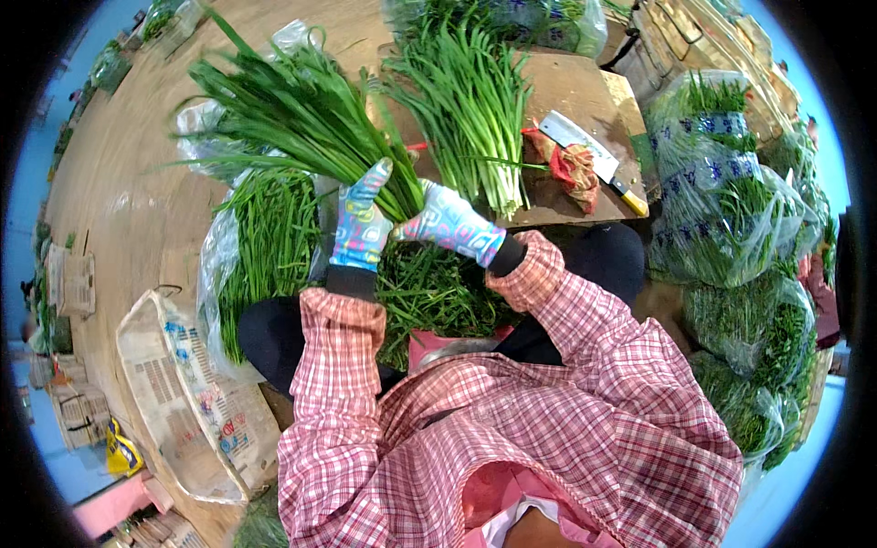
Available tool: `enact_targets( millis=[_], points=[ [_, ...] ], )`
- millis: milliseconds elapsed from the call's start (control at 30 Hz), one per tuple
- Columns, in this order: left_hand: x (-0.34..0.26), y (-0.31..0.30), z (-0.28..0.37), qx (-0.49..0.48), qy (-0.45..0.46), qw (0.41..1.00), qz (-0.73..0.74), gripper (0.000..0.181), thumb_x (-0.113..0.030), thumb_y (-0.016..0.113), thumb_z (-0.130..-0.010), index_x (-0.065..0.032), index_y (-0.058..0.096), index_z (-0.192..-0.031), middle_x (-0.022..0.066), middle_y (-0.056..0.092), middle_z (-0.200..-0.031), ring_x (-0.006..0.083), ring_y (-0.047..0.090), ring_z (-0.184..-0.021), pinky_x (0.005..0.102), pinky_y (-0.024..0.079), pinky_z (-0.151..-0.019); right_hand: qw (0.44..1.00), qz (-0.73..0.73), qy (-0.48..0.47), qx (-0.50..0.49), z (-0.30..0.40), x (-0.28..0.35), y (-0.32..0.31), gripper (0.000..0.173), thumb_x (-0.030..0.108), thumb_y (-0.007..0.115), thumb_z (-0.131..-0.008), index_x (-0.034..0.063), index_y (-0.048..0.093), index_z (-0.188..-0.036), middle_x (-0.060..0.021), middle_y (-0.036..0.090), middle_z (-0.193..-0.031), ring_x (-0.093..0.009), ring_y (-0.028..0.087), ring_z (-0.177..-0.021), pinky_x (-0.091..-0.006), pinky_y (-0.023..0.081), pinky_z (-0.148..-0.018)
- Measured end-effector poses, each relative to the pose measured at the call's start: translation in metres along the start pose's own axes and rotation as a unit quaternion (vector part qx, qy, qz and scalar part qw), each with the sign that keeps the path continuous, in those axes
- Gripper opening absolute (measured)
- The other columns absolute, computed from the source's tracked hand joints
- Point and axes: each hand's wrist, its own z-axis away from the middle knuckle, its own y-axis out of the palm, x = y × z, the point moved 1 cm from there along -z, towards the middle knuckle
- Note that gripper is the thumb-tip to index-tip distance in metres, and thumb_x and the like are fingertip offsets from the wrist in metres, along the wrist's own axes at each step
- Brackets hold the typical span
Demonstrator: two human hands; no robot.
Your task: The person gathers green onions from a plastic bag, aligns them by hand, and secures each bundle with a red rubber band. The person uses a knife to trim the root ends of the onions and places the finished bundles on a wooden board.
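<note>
My left hand [361,222] and my right hand [452,220], in patterned knit gloves with dark cuffs, hold a bunch of garlic chives [294,109] between them. Its cut ends are in my hands, and the leaves fan out to the upper left, slightly blurred. Another bunch of chives [473,116], pale stems towards me, lies on a low wooden board [562,75]. On the board's right, a cleaver [582,147] with a yellow-ended handle rests partly under a red and tan cloth [572,171]. Loose green leaves [438,288] are heaped below my hands, between my knees.
To my left are a plastic-wrapped pile of chives [270,240] and a white plastic crate [185,404]. Bagged greens [726,185] are stacked along my right. More bagged greens [575,27] sit beyond the board, near pale crates [712,41] at upper right.
</note>
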Motion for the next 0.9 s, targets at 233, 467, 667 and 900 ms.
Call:
enact_targets(
  millis=[233, 467, 667, 900],
  points=[
    [-0.02, 0.08, 0.004, 0.166, -0.028, 0.983, -0.069, 0.038, -0.012, 0.065, -0.086, -0.0032, 0.054, -0.121, 0.0072, 0.06, -0.117, 0.0205, 0.059, -0.107, 0.0369, 0.047, -0.095, 0.983, -0.025, -0.026, -0.178, 0.036, 0.052, -0.013, 0.032, 0.007, 0.074, -0.07, -0.0017, 0.064, -0.099, -0.0036, 0.065, -0.08, -0.01, 0.057, -0.067, -0.0256, 0.047, -0.061],
    [0.008, 0.059, -0.041, 0.116, -0.043, 0.942, -0.311, 0.054, -0.012, 0.068, -0.083, -0.0054, 0.048, -0.132, 0.0085, 0.057, -0.122, 0.0158, 0.059, -0.101, 0.0291, 0.049, -0.086, 0.981, 0.019, 0.01, -0.192, 0.038, 0.14, -0.087, 0.025, 0.02, 0.065, -0.083, -0.0015, 0.066, -0.094, -0.0054, 0.063, -0.069, -0.013, 0.058, -0.053, -0.0245, 0.044, -0.049],
    [0.093, 0.046, -0.029, 0.09, 0.259, 0.725, -0.631, 0.023, -0.017, 0.069, -0.079, -0.0143, 0.068, -0.103, 0.0104, 0.065, -0.087, 0.0242, 0.065, -0.076, 0.0335, 0.053, -0.069, 0.987, -0.051, -0.057, -0.14, -0.011, 0.183, -0.134, 0.025, 0.022, 0.063, -0.087, -0.0004, 0.066, -0.098, -0.0026, 0.061, -0.074, -0.014, 0.059, -0.061, -0.0256, 0.049, -0.055],
    [0.127, 0.089, 0.045, 0.333, 0.173, 0.751, -0.543, 0.016, -0.014, 0.07, -0.079, -0.0092, 0.069, -0.095, 0.0103, 0.068, -0.088, 0.024, 0.066, -0.082, 0.0323, 0.052, -0.074, 0.983, 0.003, -0.018, -0.182, -0.036, 0.183, -0.139, 0.018, 0.021, 0.065, -0.084, 0.0038, 0.067, -0.091, -0.0034, 0.062, -0.067, -0.015, 0.061, -0.055, -0.0273, 0.048, -0.047]
  ],
)
